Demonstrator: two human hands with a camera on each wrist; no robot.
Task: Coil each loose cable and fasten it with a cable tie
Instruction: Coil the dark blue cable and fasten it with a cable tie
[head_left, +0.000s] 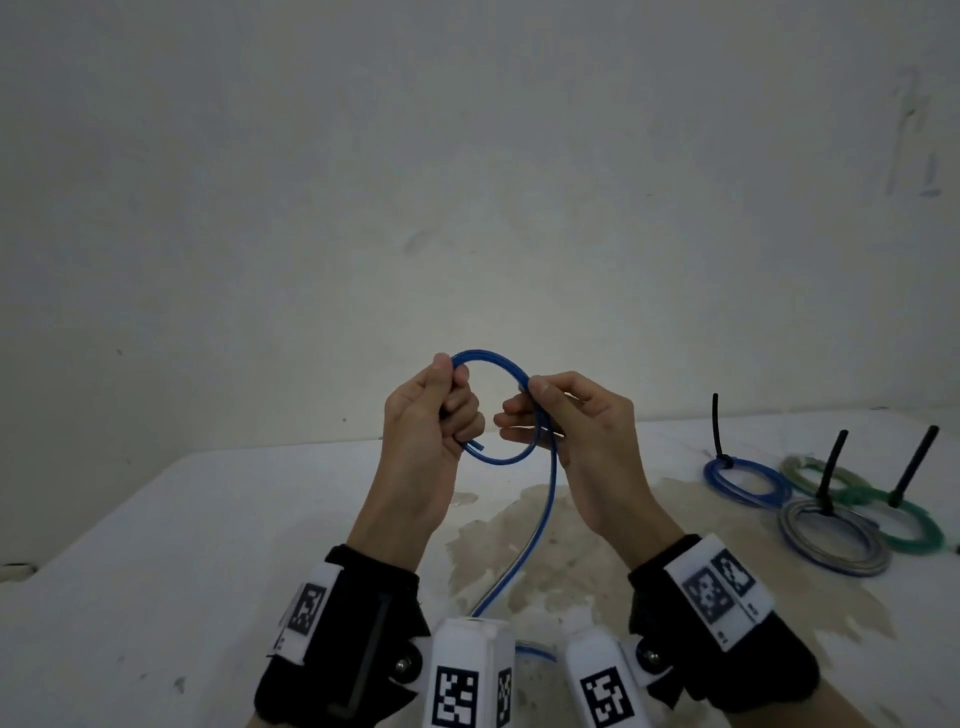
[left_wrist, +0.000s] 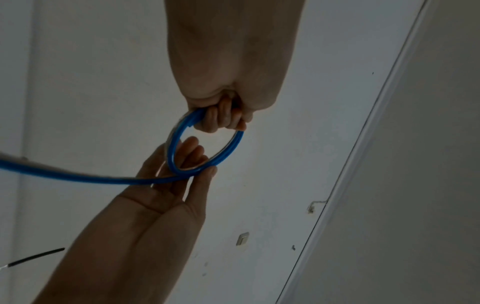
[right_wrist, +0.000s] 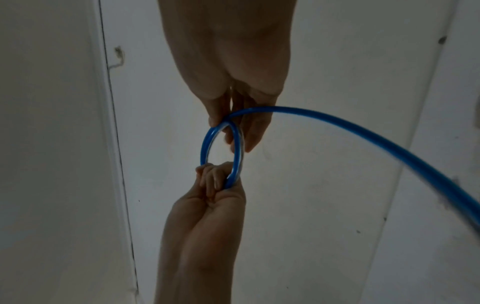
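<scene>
The blue cable (head_left: 498, 410) forms a small loop held above the white table (head_left: 182, 545), its tail dropping toward the person. The left hand (head_left: 431, 415) grips the loop's left side with curled fingers; the right hand (head_left: 566, 426) pinches the crossing. Four tied coils (head_left: 826, 509), seemingly fastened, lie at right.

The thin blue cable (head_left: 540, 499) has a smooth, glossy plastic sheath. The white tabletop (head_left: 156, 545) looks matt, with rough, worn brownish patches. The black wrist straps (head_left: 363, 639) look like matt cloth, their white marker blocks (head_left: 470, 670) smooth plastic.
</scene>
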